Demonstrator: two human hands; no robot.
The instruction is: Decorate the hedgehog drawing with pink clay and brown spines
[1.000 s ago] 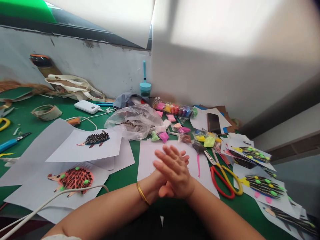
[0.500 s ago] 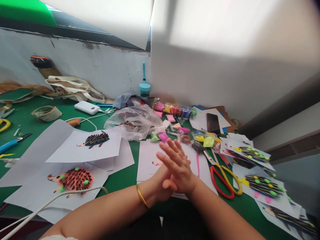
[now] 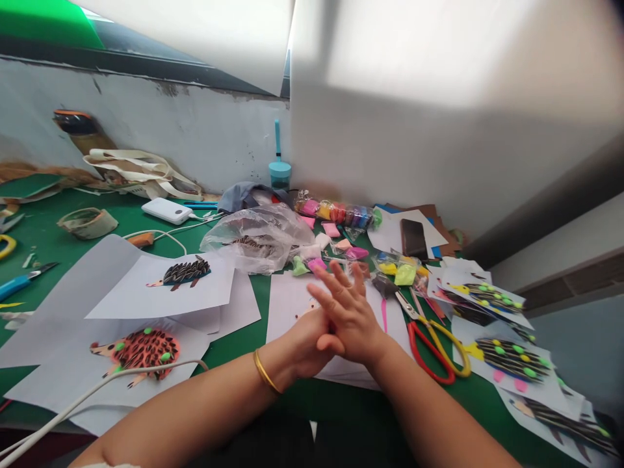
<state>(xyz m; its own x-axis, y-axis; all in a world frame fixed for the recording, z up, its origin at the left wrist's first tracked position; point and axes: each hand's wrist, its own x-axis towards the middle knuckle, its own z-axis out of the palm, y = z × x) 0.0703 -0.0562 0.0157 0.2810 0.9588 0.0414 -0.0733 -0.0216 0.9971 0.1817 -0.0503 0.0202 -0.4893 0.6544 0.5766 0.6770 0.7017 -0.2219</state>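
My left hand (image 3: pixel 308 341), with a gold bangle (image 3: pixel 266 372) at its wrist, lies palm to palm against my right hand (image 3: pixel 355 325) above white paper (image 3: pixel 283 318). The fingers of my right hand are stretched out and spread. Most of my left hand's fingers are hidden behind it. Whether anything lies between the palms cannot be seen. On the paper beneath, part of a small animal face shows beside the hands. A pink strip (image 3: pixel 384 316) lies to their right. Beyond the fingertips are small packets of coloured modelling clay (image 3: pixel 358 253).
Scissors with red and yellow handles (image 3: pixel 439 351) lie right of the paper. Hedgehog pictures (image 3: pixel 511 357) are stacked at far right; others (image 3: pixel 141 351) lie left, crossed by a white cable (image 3: pixel 97 390). A plastic bag of seeds (image 3: pixel 258 237) and a phone (image 3: pixel 413 239) sit farther back.
My hands stay pressed together but have shifted against each other. My right hand's fingers are spread wider now. The view has moved slightly.
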